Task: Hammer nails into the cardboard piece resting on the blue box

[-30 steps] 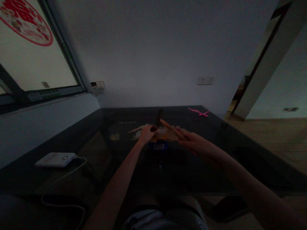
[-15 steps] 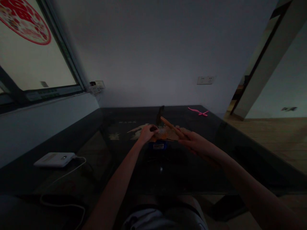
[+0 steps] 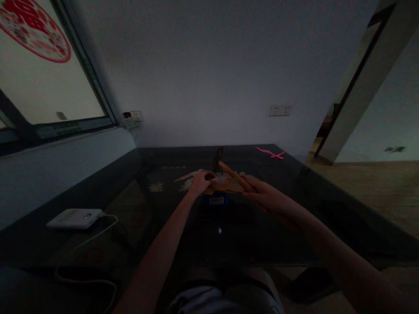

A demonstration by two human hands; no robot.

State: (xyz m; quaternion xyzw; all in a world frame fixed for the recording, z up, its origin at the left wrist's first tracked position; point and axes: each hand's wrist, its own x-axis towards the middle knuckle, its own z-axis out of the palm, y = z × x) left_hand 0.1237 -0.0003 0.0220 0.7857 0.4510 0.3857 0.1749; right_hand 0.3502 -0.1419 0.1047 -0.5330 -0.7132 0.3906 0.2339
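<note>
My right hand (image 3: 265, 194) is wrapped round the wooden handle of a hammer (image 3: 234, 175). Its dark head (image 3: 217, 159) points up and away, just above the middle of the work. My left hand (image 3: 200, 183) is closed in a pinch by a shiny, see-through orange piece (image 3: 221, 182); what lies between the fingertips is too small and dark to make out. Under that piece is a torn tan sheet (image 3: 236, 186), perhaps cardboard, partly covered by both hands. Below its near edge shows a blue object (image 3: 224, 199) with a white label.
All this rests on a dark, glossy table (image 3: 229, 240). A white power bank (image 3: 75, 218) with a cable lies at the left. Pink ribbon-like strips (image 3: 271, 152) are at the far right corner. A wall with sockets (image 3: 279, 110) stands behind the table.
The hammer head has dropped slightly and shifted a little left. My right hand has tilted slightly with it. My left hand stays in place.
</note>
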